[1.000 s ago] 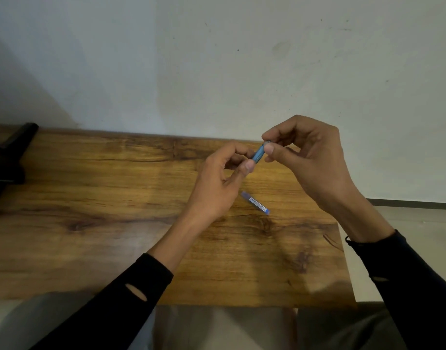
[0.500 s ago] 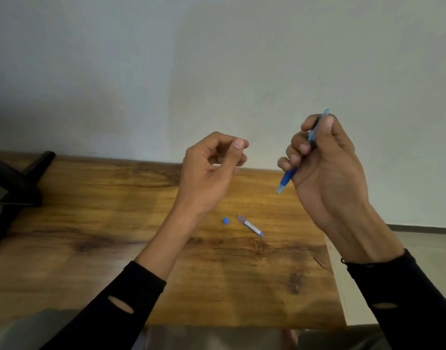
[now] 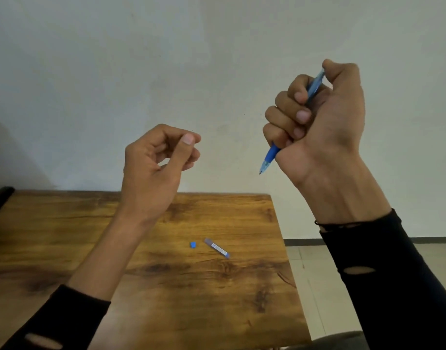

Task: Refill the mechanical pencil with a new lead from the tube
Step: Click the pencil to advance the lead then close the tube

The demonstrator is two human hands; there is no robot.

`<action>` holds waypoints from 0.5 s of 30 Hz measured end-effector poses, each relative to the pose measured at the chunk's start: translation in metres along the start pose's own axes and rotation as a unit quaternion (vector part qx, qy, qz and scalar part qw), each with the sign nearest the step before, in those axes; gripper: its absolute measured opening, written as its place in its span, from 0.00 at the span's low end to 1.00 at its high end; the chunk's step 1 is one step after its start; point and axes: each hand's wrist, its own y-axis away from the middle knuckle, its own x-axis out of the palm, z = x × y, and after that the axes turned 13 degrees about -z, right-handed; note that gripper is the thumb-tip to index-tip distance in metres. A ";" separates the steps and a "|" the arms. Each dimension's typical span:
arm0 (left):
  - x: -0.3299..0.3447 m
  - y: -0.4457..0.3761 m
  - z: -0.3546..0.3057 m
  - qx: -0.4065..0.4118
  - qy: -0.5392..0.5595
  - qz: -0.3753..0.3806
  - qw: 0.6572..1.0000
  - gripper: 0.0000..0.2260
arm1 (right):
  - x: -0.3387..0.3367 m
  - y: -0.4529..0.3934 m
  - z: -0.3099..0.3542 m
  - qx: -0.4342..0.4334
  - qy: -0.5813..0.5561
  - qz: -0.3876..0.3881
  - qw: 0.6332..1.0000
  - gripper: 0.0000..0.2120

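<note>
Surface: wooden table, brown grain with dark knots.
Blue cap: lying mid-table, toward the right edge.
Lead tube: just beside the cap, on its right, lying flat and angled.

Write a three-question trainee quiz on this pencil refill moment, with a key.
1. True or false: the right hand grips the mechanical pencil tip down.
2. What lies on the table beside the lead tube? A) an eraser block B) a small blue cap C) a ruler
3. Fill in: the left hand pinches thumb against ____, and whatever is between them is too small to see.

Key: 1 true; 2 B; 3 forefinger.
</note>
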 end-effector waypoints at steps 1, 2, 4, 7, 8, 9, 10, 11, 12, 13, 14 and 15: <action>0.001 0.000 -0.001 0.001 -0.001 0.001 1.000 0.06 | 0.001 0.000 0.000 0.005 0.001 -0.001 1.000 0.24; 0.002 0.000 -0.001 0.000 -0.002 0.002 1.000 0.06 | 0.002 -0.001 0.000 0.008 0.003 -0.002 1.000 0.24; 0.004 0.000 -0.003 -0.001 -0.005 0.003 1.000 0.06 | 0.004 -0.002 0.001 0.012 0.004 -0.005 1.000 0.24; 0.006 0.001 -0.004 -0.002 -0.002 0.004 1.000 0.05 | 0.006 -0.003 0.004 0.020 0.004 -0.010 1.000 0.24; 0.007 0.001 -0.005 -0.002 -0.001 0.004 1.000 0.05 | 0.007 -0.003 0.004 0.023 0.007 -0.011 1.000 0.24; 0.007 0.001 -0.005 -0.002 -0.001 0.004 1.000 0.05 | 0.007 -0.003 0.005 0.025 0.009 -0.013 1.000 0.24; 0.007 0.001 -0.006 -0.002 -0.002 0.003 1.000 0.05 | 0.008 -0.002 0.005 0.027 0.010 -0.015 0.999 0.24; 0.007 0.001 -0.006 -0.002 -0.003 0.003 1.000 0.05 | 0.009 -0.002 0.004 0.029 0.010 -0.017 0.999 0.24; 0.006 0.001 -0.007 -0.003 -0.004 0.003 1.000 0.05 | 0.009 -0.001 0.004 0.031 0.011 -0.018 0.999 0.25; 0.006 0.002 -0.007 -0.003 -0.004 0.003 1.000 0.05 | 0.010 -0.001 0.004 0.031 0.015 -0.017 0.999 0.25; 0.006 0.002 -0.008 -0.004 -0.005 0.002 1.000 0.05 | 0.011 0.000 0.004 0.030 0.021 -0.016 0.999 0.24; 0.005 0.002 -0.008 -0.004 -0.007 0.000 1.000 0.05 | 0.012 0.000 0.003 0.029 0.027 -0.015 0.999 0.24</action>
